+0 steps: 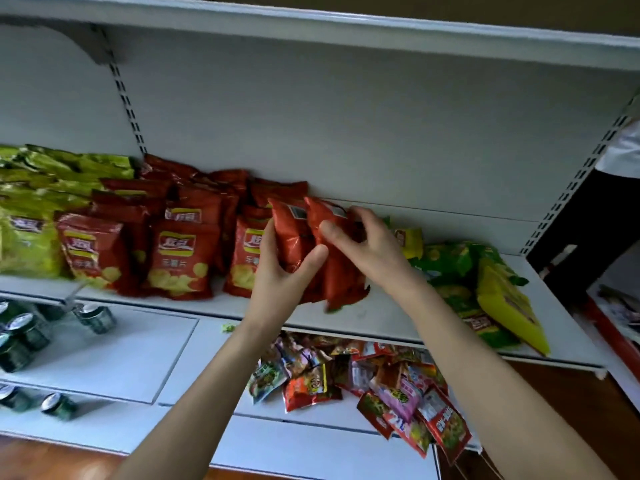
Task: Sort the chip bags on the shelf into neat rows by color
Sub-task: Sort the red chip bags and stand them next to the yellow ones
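Nearest, on the lower shelf (114, 348), lie snack packets (363, 386) and cans (20, 336). Above, the left hand (280, 268) grips one red bag (291, 233) and the right hand (374, 251) grips a second bag (343, 275), both standing backs out on the chip shelf (242, 306), touching each other, just right of the red rows (180, 251). Green bags (31, 216) stand far left, and a green-yellow pile (485, 289) lies to the right.

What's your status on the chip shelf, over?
Left hand grip on left red bag, right hand grip on right red bag, both beside the red rows. Green and yellow bags heaped unsorted at right. Nothing in the way.
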Available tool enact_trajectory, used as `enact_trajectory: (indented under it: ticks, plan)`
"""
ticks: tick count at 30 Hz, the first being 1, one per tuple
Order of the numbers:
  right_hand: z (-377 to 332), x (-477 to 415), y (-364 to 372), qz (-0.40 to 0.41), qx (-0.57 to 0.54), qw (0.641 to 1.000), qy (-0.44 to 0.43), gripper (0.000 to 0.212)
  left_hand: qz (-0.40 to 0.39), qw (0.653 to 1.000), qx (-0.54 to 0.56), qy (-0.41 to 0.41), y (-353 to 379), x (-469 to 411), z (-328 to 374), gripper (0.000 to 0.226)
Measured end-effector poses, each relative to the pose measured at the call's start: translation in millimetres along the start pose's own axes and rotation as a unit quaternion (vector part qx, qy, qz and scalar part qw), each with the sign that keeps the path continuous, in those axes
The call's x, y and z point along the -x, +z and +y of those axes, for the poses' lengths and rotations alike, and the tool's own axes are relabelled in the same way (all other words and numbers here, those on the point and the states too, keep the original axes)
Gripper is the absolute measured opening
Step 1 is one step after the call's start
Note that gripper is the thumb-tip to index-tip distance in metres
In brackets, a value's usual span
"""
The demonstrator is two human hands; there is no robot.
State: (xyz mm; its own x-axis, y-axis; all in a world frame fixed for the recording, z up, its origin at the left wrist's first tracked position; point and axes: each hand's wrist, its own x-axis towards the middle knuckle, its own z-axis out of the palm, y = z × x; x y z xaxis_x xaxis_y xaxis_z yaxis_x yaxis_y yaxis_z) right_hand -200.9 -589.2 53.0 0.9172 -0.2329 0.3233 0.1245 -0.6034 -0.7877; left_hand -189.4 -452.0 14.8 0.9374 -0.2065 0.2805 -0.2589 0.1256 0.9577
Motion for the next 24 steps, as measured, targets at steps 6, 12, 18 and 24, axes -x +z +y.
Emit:
enact_trajectory:
  ticks: [6,12,18,24]
  plan:
    - [-16.0,8.6,31.2,-0.075,-0.146,0.980,0.114,0.035,0.027,0.998,-0.055,0.003,-64.7,3.7,-10.8,0.058]
    - [-36.0,19.5,26.9,-0.274,-0.215,0.902,0.256,0.017,0.027,0.991,-0.122,0.052,-111.9,0.6,-0.5,0.085]
    - [-47.0,20.1,48.8,-0.344,-0.115,0.884,0.294,0.017,-0.059,0.987,-0.127,0.079,-117.1,5.2,-1.8,0.089]
    - [-38.3,25.4,58.4,-0.275,-0.165,0.898,0.300,0.056,0.019,0.989,-0.131,0.067,-121.0,2.9,-10.5,0.072]
